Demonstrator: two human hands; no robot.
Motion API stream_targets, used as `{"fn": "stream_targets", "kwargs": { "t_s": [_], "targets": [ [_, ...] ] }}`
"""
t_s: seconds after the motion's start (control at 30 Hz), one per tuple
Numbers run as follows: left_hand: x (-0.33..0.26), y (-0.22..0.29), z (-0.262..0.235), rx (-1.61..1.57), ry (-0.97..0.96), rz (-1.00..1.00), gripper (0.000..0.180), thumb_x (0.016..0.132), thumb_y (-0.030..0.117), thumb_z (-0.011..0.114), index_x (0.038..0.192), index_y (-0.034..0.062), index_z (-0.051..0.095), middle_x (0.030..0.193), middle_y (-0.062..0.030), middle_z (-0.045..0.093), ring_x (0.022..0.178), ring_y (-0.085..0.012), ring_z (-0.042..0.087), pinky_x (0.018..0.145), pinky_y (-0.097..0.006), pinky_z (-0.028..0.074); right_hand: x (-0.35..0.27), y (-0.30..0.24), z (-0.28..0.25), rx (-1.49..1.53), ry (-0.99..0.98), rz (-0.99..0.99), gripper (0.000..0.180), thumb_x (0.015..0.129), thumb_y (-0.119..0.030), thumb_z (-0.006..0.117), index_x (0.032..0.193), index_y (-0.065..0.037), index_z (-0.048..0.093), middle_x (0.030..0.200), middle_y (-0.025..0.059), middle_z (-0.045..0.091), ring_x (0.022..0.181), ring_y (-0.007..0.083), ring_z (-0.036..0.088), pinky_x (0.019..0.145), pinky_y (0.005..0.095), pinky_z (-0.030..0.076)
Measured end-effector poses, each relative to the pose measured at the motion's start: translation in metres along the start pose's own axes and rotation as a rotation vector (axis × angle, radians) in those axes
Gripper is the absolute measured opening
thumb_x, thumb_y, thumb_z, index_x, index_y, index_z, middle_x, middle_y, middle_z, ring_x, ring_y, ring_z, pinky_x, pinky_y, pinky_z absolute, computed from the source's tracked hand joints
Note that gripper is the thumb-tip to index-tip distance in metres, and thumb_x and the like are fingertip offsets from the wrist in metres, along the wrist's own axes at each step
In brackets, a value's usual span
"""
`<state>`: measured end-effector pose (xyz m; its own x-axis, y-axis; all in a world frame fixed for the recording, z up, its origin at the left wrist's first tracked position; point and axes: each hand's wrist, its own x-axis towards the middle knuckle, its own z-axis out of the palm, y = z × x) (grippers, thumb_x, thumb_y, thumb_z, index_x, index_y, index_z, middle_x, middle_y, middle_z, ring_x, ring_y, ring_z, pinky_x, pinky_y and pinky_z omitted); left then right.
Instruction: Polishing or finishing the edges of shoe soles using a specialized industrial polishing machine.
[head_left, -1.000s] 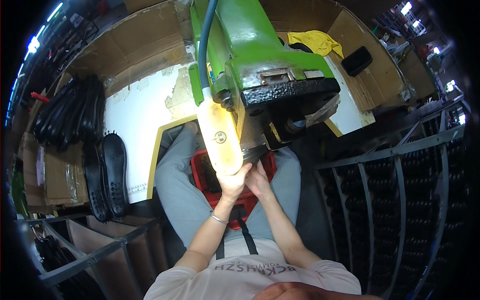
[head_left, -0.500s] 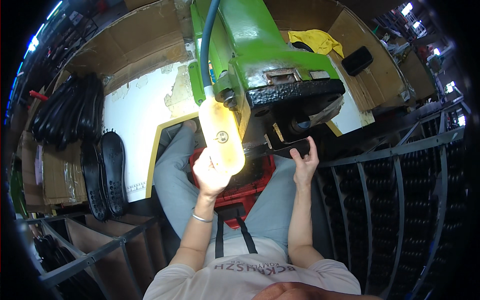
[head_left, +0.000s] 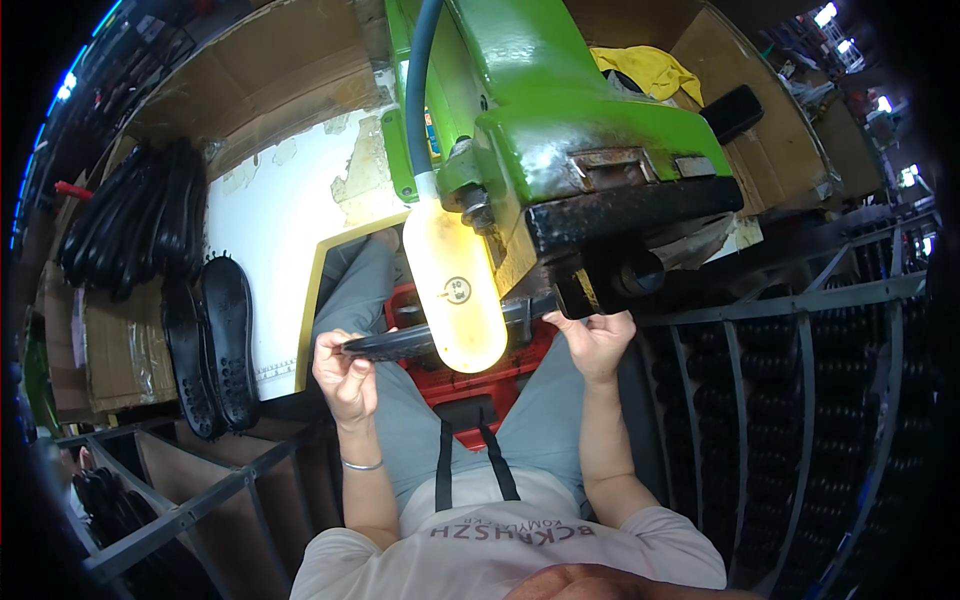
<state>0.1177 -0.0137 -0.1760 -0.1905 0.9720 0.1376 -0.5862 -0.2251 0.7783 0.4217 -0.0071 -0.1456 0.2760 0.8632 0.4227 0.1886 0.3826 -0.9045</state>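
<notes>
Cluttered workshop floor surrounds a seated person. Left hand (head_left: 345,375), at 8 o'clock, pinches shut on a black shoe sole (head_left: 395,345); right hand (head_left: 598,340), at 4 o'clock, curls around its far end. Above, a yellowish lamp (head_left: 455,290) and green machine (head_left: 560,130). Soles (head_left: 215,340) lie at 9 o'clock.

Seated person's lap below the machine (head_left: 560,130). The lamp (head_left: 455,285) hangs from the machine's left side, in front of the shoe sole (head_left: 400,345), which the left hand (head_left: 345,375) holds by its left end. The right hand (head_left: 598,345) touches the machine's underside at right. A crate (head_left: 470,380) lies between the knees. Loose soles (head_left: 215,350) lie on the floor at left; a rack (head_left: 800,400) stands at right.
</notes>
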Motion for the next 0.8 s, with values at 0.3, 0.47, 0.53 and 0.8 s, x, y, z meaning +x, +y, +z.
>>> {"fn": "stream_targets", "kwargs": {
  "t_s": [0.3,0.47,0.53,0.8],
  "targets": [
    [0.015,-0.012,-0.053,0.758,-0.229,-0.227,0.028,0.072,-0.002,0.078,0.086,0.0044,0.055,0.089,-0.0087,0.068,0.098,-0.0275,0.066,0.106,-0.048,0.039,0.014,-0.018,0.043,-0.128,-0.026,-0.414,0.051,0.06,0.01,0.08,0.108,0.002,0.065,0.087,0.0094,0.067,0.072,0.0192,0.063,0.063,0.0292,0.051],
    [0.014,-0.036,0.063,1.172,-0.383,0.293,0.035,0.066,0.014,0.072,0.098,0.0019,0.062,0.096,-0.0156,0.065,0.085,-0.0353,0.062,0.083,-0.043,0.048,0.011,-0.016,0.045,-0.094,-0.034,-0.42,0.05,0.065,-0.003,0.084,0.11,0.003,0.065,0.091,0.0109,0.068,0.075,0.0191,0.065,0.065,0.0279,0.052],
    [0.012,-0.05,0.082,1.029,-0.341,0.351,0.039,0.065,0.01,0.077,0.099,-0.0027,0.062,0.094,-0.0167,0.066,0.082,-0.0327,0.063,0.079,-0.039,0.05,0.007,-0.003,0.046,-0.026,-0.006,-0.38,0.048,0.067,-0.006,0.084,0.11,0.004,0.064,0.092,0.0108,0.068,0.076,0.0181,0.065,0.068,0.0279,0.052],
    [-0.01,-0.108,0.08,0.562,-0.122,0.137,0.043,0.072,0.003,0.082,0.105,0.0012,0.055,0.096,-0.0055,0.061,0.091,-0.0145,0.06,0.086,-0.03,0.05,-0.046,0.127,0.036,0.501,-0.124,0.513,0.044,0.077,-0.002,0.071,0.119,0.003,0.057,0.113,0.0108,0.061,0.11,0.0171,0.056,0.094,0.029,0.044]
  ]
}}
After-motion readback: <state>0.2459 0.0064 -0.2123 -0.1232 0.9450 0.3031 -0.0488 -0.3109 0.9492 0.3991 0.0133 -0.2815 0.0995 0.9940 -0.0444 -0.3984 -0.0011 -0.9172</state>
